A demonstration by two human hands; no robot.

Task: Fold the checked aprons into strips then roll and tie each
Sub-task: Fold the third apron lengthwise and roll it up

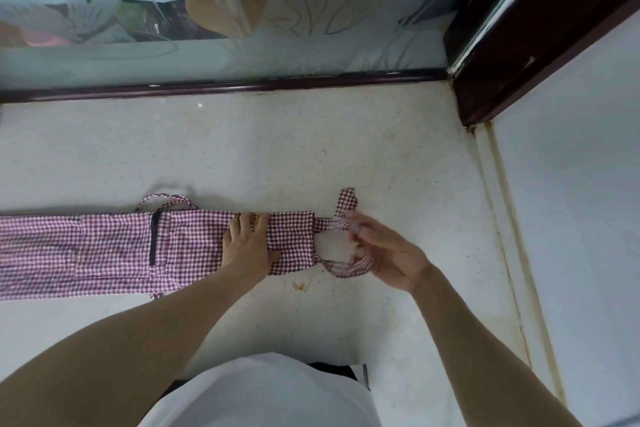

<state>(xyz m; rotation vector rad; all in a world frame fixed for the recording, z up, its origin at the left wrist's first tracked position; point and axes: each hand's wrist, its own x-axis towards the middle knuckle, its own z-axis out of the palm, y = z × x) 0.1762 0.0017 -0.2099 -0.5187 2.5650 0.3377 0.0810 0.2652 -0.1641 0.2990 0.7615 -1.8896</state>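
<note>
Nearest, two bare forearms reaching out over a white stone sill (346, 156). Beyond them, checked apron (114, 246) already folded into a strip, long axis running left to right, left end out of view. Left hand (247, 246) flat on the strip close to its right end, fingers straight, pinning the cloth. Right hand (388, 253) just beyond that end, blurred, fingers loosely curled around the neck strap (341, 224); firmness of grip impossible to tell. Strip entirely to the left of the right hand, so rolling probably starts here and travels left. Farther off, one strap end (348, 199) lying loose on the sill; farthest, a dark window frame (221, 85).
</note>
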